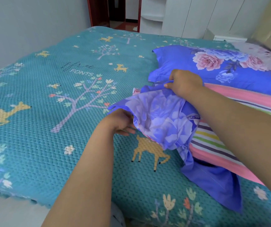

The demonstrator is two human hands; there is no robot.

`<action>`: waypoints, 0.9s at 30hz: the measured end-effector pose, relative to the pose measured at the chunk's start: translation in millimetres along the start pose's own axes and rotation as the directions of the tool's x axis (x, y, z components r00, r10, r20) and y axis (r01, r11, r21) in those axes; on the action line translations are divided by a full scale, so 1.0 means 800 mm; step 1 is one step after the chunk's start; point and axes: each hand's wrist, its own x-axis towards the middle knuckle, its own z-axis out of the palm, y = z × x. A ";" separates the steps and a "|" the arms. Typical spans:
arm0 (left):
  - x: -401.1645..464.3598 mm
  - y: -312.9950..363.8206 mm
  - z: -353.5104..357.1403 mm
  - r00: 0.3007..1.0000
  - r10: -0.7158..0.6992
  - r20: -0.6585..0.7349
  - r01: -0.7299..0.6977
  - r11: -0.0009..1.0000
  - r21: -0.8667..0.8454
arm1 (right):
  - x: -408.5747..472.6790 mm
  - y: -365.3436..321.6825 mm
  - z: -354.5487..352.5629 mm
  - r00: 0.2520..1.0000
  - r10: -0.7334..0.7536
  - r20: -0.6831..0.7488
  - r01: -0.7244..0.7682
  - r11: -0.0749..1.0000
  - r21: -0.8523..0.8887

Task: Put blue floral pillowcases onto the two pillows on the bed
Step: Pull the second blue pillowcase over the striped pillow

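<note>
Both hands, the left hand (pixel 120 121) and the right hand (pixel 184 83), hold a firm grip on the bunched blue pillowcase (pixel 162 118) over the striped pillow (pixel 213 145), beside the covered pillow (pixel 216 69) on the bed (pixel 49 95).

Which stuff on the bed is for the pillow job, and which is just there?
For the job: blue floral pillowcase held by both hands, left and right; striped pillow; covered pillow.
Just there: teal deer bedspread; white wardrobe.
</note>
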 end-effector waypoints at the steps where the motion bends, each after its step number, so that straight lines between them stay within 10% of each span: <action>1: -0.014 0.002 0.004 0.997 0.025 0.069 -0.018 0.995 -0.100 | -0.003 0.000 0.002 0.999 -0.001 -0.037 0.000 1.000 -0.016; 7: -0.056 0.001 0.039 0.996 0.029 -0.083 -0.081 0.660 -0.747 | -0.052 -0.009 -0.010 0.958 -0.164 -0.235 0.135 0.981 -0.136; 13: -0.080 -0.011 0.123 0.940 -0.197 -0.279 -0.260 0.116 -0.959 | -0.144 -0.018 -0.013 0.993 -0.068 -0.093 0.091 0.956 0.278; 16: -0.093 -0.018 0.146 0.924 -0.226 -0.308 -0.299 0.075 -0.951 | -0.178 -0.015 -0.004 0.994 -0.103 -0.021 0.100 0.861 0.499; 27: -0.104 -0.031 0.222 0.846 -0.405 -0.346 -0.345 0.076 -0.935 | -0.202 0.007 0.028 0.934 -0.320 -0.159 0.357 0.836 0.417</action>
